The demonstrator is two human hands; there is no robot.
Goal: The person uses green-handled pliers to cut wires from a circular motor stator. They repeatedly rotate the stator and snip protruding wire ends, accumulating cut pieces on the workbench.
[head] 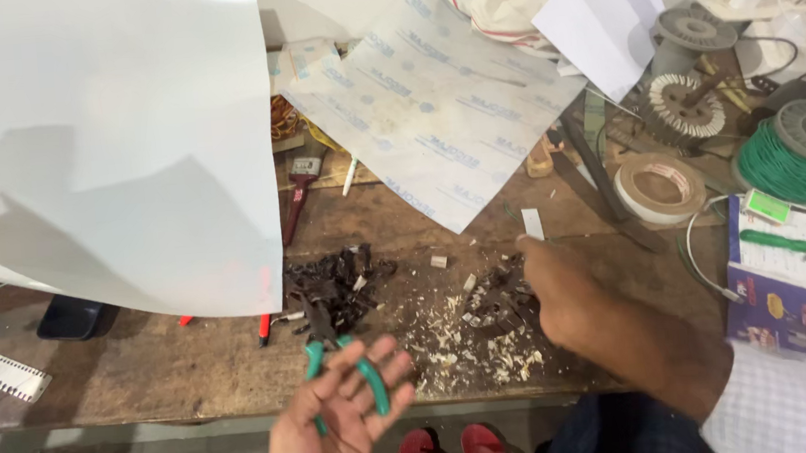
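A large blank white sheet (99,145) fills the field from 9 to 11 o'clock, curling over the wooden bench (145,362); its upper and left edges are cut off by the frame. At 12 o'clock lies a pale protective film sheet (432,109) with repeated blue printing, grubby at its centre. At 4 o'clock a purple-and-white printed carton (799,320) runs off the right edge, a small green label (768,205) at its top corner. A green wire spool (795,157) sits at 3 o'clock, a roll of tape (661,187) beside it at 2 o'clock. What lies beneath the white sheet is hidden; a red-tipped tool (264,328) shows only its end below the sheet's edge. Dark scraps (340,279) and pale shavings (451,347) are heaped at centre; I cannot identify the material. My left hand (341,413), at 6 o'clock, is palm up with fingers loosely spread, the green-handled pliers (342,361) lying across the fingers, jaws pointing to 12 o'clock, not clamped. My right hand (562,300), at 4 to 5 o'clock, pinches a small white strip (532,224) at its fingertips above the scraps; the grip itself is blurred.
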